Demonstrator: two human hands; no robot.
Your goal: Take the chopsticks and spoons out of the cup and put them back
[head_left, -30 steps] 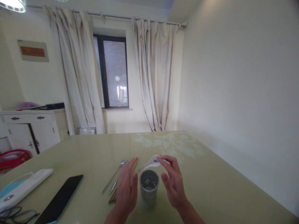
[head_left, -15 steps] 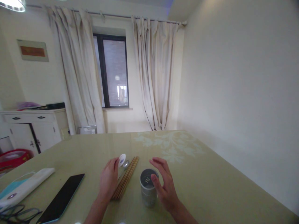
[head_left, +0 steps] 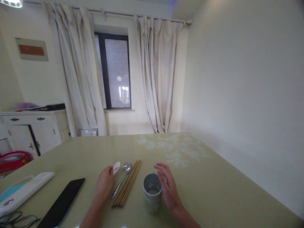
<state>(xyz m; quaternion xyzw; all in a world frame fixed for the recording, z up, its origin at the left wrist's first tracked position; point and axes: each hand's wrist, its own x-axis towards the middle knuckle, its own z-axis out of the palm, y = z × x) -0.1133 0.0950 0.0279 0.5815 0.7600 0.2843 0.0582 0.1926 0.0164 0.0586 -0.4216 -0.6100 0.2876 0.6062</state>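
Note:
My left hand grips a white ceramic spoon with a blue mark; its fingers close over the handle end. Just right of that hand lie two metal spoons, side by side on the table. A bundle of several wooden chopsticks lies next to them, slanting away from me. An upright grey-green utensil holder with small holes in its bottom stands right of the chopsticks. Beside its right wall is my right hand, fingers extended and holding nothing; whether it touches the wall I cannot tell.
On the left of the glossy table lie a black phone, a long white case, a blue mask and eyeglasses. A white cabinet and a red basket stand beyond the left edge.
My left hand has shifted left with the white spoon, uncovering the metal spoons. The right hand's fingers have drawn back from over the holder's mouth to its right side.

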